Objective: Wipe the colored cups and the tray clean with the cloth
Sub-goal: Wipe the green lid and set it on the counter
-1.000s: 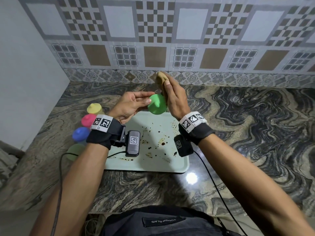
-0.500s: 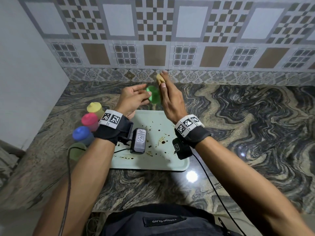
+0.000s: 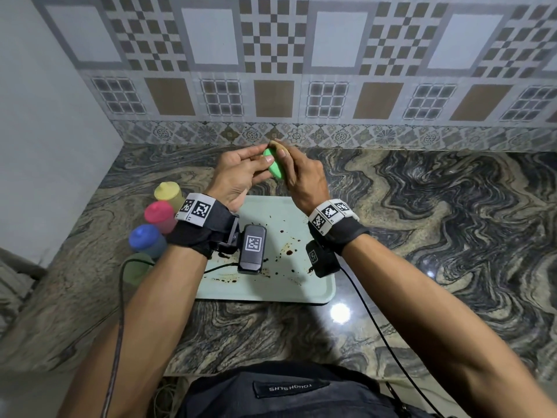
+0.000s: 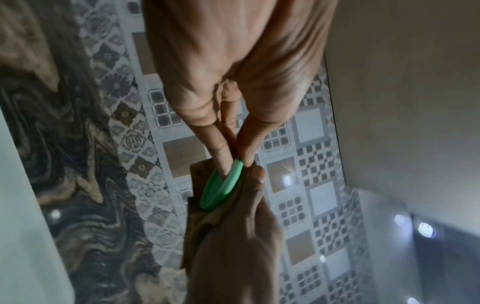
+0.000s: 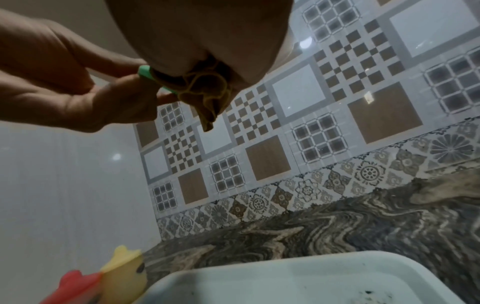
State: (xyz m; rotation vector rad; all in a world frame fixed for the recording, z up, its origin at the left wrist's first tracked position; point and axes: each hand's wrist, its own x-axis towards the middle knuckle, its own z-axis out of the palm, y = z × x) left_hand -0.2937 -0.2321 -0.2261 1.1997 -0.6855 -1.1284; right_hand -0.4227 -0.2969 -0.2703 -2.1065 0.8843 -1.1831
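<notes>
The left hand (image 3: 238,176) pinches the smooth green cup (image 3: 275,167) by its rim. The right hand (image 3: 304,179) clutches a bunched tan cloth (image 5: 205,88) against it.

Right hand (image 5: 197,35): top of frame, bunched brown cloth (image 5: 205,90) gripped beneath it.
Left hand (image 5: 64,86): fingers pinch a green cup (image 5: 144,71) — pressed against the cloth.
Below the hands: pale tray (image 5: 259,275) rim — yellow cup (image 5: 124,269) and red cup (image 5: 75,288) left of it.
</notes>
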